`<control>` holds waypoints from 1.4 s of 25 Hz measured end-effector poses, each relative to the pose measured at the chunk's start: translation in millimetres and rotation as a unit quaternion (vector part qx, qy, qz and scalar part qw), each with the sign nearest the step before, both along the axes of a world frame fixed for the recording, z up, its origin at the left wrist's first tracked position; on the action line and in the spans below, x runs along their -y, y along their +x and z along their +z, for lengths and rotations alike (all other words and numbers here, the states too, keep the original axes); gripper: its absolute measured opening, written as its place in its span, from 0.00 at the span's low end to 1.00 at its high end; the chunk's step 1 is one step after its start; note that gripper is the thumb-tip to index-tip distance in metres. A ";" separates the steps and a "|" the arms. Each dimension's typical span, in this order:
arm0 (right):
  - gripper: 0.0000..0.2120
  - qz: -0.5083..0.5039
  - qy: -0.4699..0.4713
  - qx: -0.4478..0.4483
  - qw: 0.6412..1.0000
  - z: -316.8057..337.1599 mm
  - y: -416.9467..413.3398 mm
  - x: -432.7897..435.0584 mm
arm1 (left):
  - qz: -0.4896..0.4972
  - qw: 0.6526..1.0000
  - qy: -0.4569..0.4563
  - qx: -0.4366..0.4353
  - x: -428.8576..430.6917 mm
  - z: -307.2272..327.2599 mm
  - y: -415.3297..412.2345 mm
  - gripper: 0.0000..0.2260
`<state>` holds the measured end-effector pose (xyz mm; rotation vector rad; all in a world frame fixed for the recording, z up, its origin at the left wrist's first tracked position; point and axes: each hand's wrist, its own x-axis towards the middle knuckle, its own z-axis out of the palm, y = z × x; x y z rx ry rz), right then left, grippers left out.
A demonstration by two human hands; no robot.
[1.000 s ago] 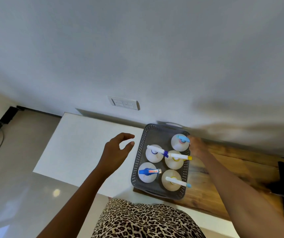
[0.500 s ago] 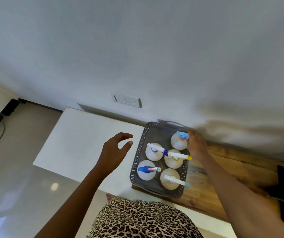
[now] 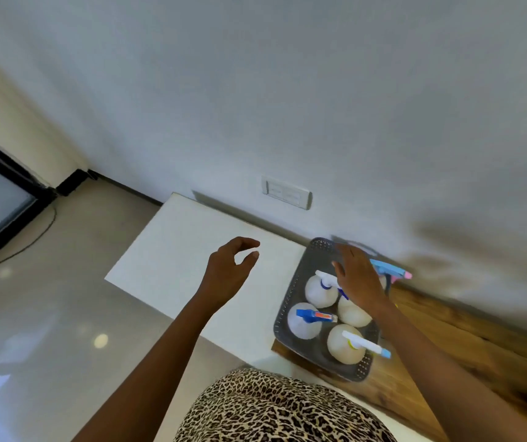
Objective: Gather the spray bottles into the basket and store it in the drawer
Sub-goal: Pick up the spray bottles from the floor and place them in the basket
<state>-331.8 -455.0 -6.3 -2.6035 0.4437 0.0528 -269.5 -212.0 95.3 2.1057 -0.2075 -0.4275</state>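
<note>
Basically, the grey basket (image 3: 291,309) sat at the near edge of the counter, where the white top (image 3: 192,250) met the wooden section (image 3: 447,339), with its near-right corner poking toward that edge. It held five spray bottles: one with a blue trigger (image 3: 303,320) near-left, one with a white-and-yellow trigger (image 3: 348,344) near-right, two more in the middle partly under the right hand, and one with a light blue and pink nozzle (image 3: 393,272) at the far-right corner. That nozzle stuck out over the basket rim.

The right hand (image 3: 356,279) hovered flat over the far bottles, fingers spread, grasping nothing. The left hand (image 3: 230,269) hung over the white top, loosely curled and empty, clear of the basket.

Risks, as I judged: the overhanging nozzle could snag on the drawer front. A one-sided lift could tip the upright bottles. The basket's closeness to the edge meant a nudge might slide it off. No drawer was in view.
</note>
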 end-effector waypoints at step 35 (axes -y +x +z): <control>0.17 0.655 0.126 0.004 0.745 67.2 21.7 -874.1 | 0.700 0.713 -0.045 0.027 -704.7 -15.3 -240.6 0.07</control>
